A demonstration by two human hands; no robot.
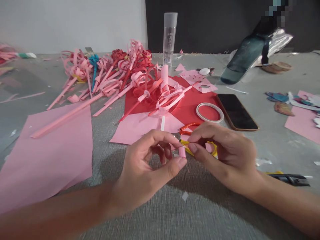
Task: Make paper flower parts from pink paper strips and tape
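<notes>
A small roll of pink paper (182,152) is pinched between the thumb and forefinger of my left hand (147,166). Close on its right, the thumb and fingertips of my right hand (222,153) are pressed together; whatever they hold, if anything, is too small to make out. Behind the fingers lie scissors with orange and yellow handles (214,149), partly hidden by my right hand. A sheet of pink paper (125,131) and red paper (197,96) lie beyond, with a white-edged tape roll (200,115) on the red.
Paper flowers with curled strips (110,70) are heaped at the back left. Pink sheets (62,156) lie left. A clear bottle (170,40) stands behind, a tilted dark bottle (243,56) right. A phone (237,111) and black cutter (290,179) lie on the right.
</notes>
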